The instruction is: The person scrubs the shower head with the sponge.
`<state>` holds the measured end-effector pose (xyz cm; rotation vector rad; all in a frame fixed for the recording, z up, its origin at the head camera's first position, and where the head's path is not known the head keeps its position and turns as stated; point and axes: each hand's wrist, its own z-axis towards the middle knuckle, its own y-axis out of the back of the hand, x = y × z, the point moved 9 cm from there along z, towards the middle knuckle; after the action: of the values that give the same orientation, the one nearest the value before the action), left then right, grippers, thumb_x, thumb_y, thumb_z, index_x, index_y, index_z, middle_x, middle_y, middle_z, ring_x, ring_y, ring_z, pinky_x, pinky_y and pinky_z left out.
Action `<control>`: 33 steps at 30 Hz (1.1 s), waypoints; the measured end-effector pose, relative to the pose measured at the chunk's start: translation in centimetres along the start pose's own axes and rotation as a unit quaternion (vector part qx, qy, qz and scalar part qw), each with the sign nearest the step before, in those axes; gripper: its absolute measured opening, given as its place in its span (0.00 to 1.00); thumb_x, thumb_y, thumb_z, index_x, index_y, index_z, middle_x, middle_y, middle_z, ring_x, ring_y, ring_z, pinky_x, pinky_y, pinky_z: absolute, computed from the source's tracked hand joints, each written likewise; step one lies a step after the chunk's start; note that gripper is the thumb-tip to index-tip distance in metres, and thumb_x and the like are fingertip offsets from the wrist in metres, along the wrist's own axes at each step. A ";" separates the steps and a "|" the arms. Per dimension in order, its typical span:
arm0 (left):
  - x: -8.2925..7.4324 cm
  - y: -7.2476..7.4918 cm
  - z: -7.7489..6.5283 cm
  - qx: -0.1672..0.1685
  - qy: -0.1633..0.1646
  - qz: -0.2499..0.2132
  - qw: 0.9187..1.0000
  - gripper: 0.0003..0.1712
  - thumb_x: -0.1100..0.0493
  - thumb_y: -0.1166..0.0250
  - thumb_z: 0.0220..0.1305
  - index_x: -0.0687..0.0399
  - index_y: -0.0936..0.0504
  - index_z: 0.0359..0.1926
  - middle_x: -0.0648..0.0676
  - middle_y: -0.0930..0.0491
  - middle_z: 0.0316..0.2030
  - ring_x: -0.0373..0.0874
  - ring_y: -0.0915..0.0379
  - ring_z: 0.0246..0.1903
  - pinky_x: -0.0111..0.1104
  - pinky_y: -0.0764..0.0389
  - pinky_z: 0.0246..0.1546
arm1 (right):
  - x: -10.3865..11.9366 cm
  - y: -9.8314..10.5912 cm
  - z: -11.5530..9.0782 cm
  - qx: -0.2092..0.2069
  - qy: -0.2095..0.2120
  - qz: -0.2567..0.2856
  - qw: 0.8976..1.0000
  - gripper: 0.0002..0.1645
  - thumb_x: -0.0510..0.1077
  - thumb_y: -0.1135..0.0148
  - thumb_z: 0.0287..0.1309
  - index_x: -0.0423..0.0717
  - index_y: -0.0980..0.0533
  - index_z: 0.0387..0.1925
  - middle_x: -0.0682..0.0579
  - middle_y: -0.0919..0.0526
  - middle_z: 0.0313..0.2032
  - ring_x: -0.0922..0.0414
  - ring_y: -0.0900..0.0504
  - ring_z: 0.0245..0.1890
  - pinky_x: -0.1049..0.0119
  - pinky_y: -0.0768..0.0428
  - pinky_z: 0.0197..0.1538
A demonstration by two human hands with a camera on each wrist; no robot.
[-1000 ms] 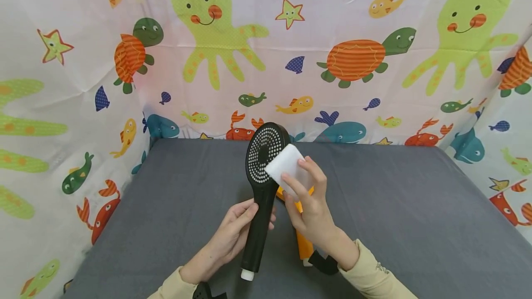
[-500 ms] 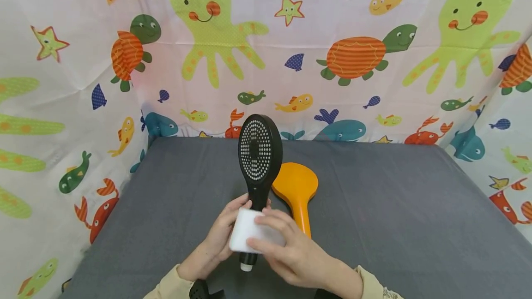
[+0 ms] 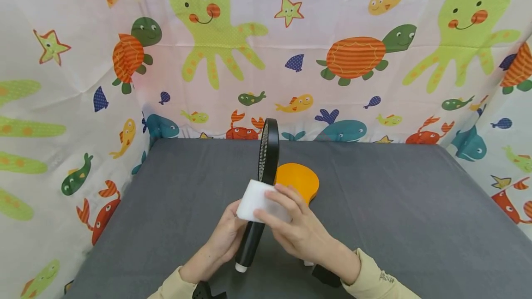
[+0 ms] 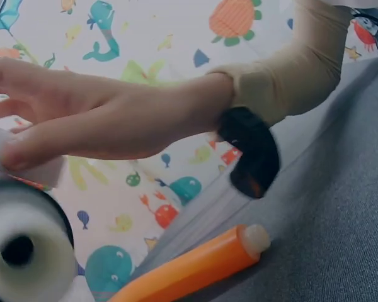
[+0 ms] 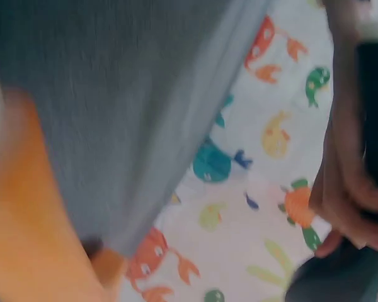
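Note:
A black shower head is held up at the middle of the head view, its spray face turned left and seen nearly edge-on. My left hand grips its handle, the fingers partly hidden behind the sponge. In the right wrist view, that hand's fingers wrap the black handle. My right hand holds a white sponge against the handle, just below the head. The left wrist view shows the handle's white threaded end close up, with the sponge behind it.
An orange shower head lies on the grey cloth-covered table behind my right hand, its handle mostly hidden. Its white-tipped handle shows in the left wrist view. A sea-animal curtain encloses the back and sides.
The sponge went from the spray face down to the lower handle, then back up below the head. The black shower head has turned from facing me to edge-on.

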<state>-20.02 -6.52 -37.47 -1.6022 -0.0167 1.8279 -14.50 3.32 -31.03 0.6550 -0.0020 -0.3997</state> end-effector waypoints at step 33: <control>0.0 -2.0 -0.1 0.104 0.012 -0.079 0.991 0.20 0.64 0.68 0.74 0.61 0.31 0.54 0.52 0.27 0.46 0.42 0.28 0.46 0.31 0.29 0.49 | -2.7 0.0 0.4 -0.015 -0.126 0.108 0.986 0.23 0.46 0.53 0.67 0.48 0.36 0.62 0.38 0.44 0.63 0.42 0.41 0.61 0.54 0.29 0.55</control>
<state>-18.99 -5.02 -36.59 -1.4347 0.0535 1.6325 -17.08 4.08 -30.36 0.5633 -0.3045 -0.2701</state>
